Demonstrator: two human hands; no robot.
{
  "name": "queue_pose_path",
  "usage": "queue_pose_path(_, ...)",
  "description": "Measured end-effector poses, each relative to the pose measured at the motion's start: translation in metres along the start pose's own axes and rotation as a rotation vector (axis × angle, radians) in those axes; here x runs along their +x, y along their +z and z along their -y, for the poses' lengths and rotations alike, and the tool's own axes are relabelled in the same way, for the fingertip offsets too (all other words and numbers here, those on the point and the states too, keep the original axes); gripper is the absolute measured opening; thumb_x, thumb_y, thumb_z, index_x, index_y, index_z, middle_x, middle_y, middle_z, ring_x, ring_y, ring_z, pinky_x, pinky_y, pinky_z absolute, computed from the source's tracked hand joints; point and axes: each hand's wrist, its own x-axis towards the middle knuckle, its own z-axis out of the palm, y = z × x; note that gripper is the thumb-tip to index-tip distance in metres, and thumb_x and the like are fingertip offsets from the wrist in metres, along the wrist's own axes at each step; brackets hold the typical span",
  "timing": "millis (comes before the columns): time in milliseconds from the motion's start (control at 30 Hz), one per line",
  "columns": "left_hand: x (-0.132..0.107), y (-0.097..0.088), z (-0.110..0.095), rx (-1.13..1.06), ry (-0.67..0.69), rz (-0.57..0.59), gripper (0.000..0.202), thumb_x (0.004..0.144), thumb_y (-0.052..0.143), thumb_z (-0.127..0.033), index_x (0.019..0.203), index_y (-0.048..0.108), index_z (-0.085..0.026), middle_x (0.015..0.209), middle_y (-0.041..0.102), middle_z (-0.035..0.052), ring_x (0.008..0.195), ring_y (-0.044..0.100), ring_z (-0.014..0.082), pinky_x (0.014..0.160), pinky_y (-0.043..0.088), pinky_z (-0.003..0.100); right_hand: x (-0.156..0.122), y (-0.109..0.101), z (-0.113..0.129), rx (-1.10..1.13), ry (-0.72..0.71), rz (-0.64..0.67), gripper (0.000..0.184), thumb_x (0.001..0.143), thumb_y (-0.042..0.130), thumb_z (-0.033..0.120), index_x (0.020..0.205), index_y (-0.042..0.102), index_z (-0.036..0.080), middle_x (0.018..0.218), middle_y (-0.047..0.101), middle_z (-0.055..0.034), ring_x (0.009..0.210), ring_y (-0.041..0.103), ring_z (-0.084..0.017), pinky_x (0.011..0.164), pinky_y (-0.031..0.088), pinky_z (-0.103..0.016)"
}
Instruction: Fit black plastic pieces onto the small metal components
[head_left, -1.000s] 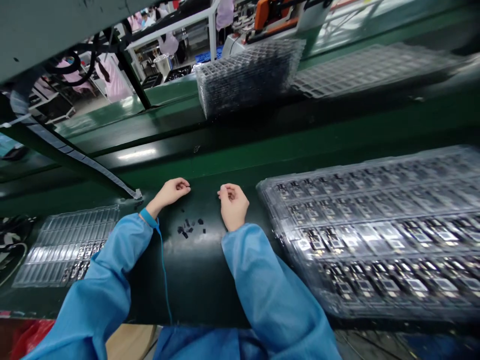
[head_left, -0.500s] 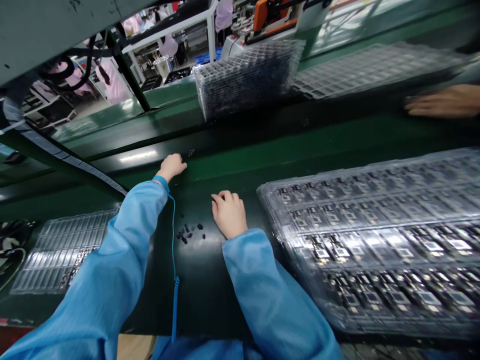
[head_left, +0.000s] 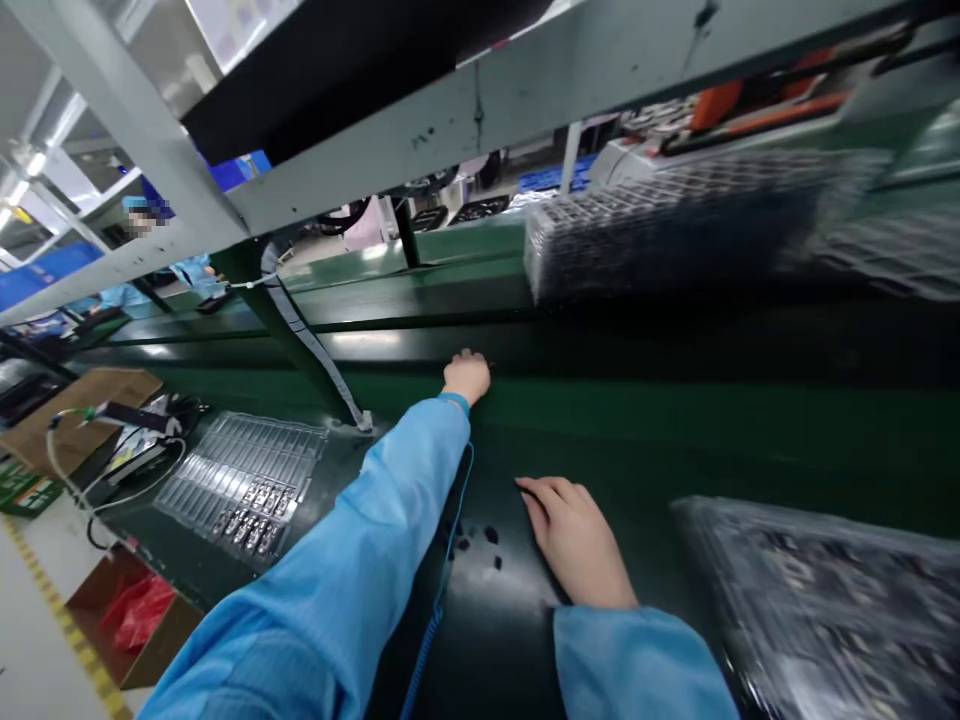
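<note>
My left hand (head_left: 467,377) reaches out over the edge of the dark belt (head_left: 375,343). Its fingers are curled, and what they hold, if anything, is hidden. Closer to me, my right hand (head_left: 579,540) hovers over the green bench with thumb and forefinger pinched together; anything between them is too small to make out. Several small black pieces (head_left: 491,535) lie on the bench between my forearms. A blue coiled cord (head_left: 430,640) runs from the band on my left wrist.
Right of my right hand is a blurred clear tray of small electronic parts (head_left: 832,600). A partly filled clear tray (head_left: 247,455) lies at left, beside a cardboard box (head_left: 82,415). Stacked clear trays (head_left: 675,230) stand beyond the belt. A post (head_left: 300,335) and overhead beam (head_left: 420,140) are obstacles.
My view has swung left and up, so the benches and trays sit further right and lower. My left hand has curled in at the belt; my right hand keeps its pinch.
</note>
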Motion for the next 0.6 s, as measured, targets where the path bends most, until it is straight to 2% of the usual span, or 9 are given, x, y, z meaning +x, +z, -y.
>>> queue_pose_path(167, 0.009, -0.001, 0.011, -0.079, 0.072, 0.076, 0.032, 0.092, 0.054, -0.025, 0.119, 0.062, -0.010, 0.124, 0.061, 0.0192, 0.116, 0.059, 0.0283, 0.098, 0.049, 0.038, -0.002, -0.001, 0.005, 0.031, -0.034, -0.041, 0.030, 0.101, 0.043, 0.026, 0.101, 0.071, 0.016, 0.092, 0.068, -0.0082, 0.080, 0.065, -0.022, 0.076, 0.054, -0.035)
queue_pose_path(300, 0.008, -0.007, 0.023, -0.177, 0.127, 0.115, 0.034, 0.087, 0.059, -0.018, 0.120, 0.062, -0.011, 0.113, 0.068, 0.0166, 0.108, 0.064, 0.0268, 0.094, 0.051, 0.036, 0.001, -0.003, 0.010, 0.080, -0.033, -0.132, 0.028, 0.101, 0.044, 0.028, 0.101, 0.070, 0.018, 0.098, 0.070, -0.0074, 0.081, 0.070, -0.018, 0.074, 0.056, -0.029)
queue_pose_path(433, -0.005, -0.019, 0.035, -0.302, 0.178, 0.118, 0.030, 0.083, 0.061, -0.012, 0.112, 0.069, -0.012, 0.112, 0.070, 0.0134, 0.107, 0.064, 0.0244, 0.098, 0.048, 0.033, 0.004, -0.004, 0.008, 0.049, -0.122, -0.240, 0.023, 0.100, 0.049, 0.027, 0.108, 0.069, 0.018, 0.101, 0.074, -0.0064, 0.088, 0.072, -0.020, 0.082, 0.056, -0.030)
queue_pose_path(500, -0.015, -0.029, 0.042, -0.380, 0.196, 0.105, 0.026, 0.083, 0.063, -0.013, 0.107, 0.071, -0.013, 0.107, 0.072, 0.0108, 0.103, 0.065, 0.0219, 0.098, 0.048, 0.031, 0.004, -0.004, 0.007, 0.029, -0.156, -0.251, 0.021, 0.099, 0.052, 0.027, 0.106, 0.070, 0.018, 0.095, 0.075, -0.0046, 0.081, 0.072, -0.018, 0.078, 0.056, -0.029)
queue_pose_path(600, -0.032, -0.047, 0.054, -0.506, 0.191, 0.065, 0.025, 0.084, 0.064, -0.019, 0.107, 0.072, -0.013, 0.100, 0.072, 0.0075, 0.093, 0.066, 0.0174, 0.089, 0.050, 0.027, 0.005, -0.004, 0.005, 0.002, -0.183, -0.248, 0.022, 0.099, 0.052, 0.030, 0.101, 0.071, 0.018, 0.088, 0.075, -0.0033, 0.075, 0.071, -0.018, 0.073, 0.055, -0.029)
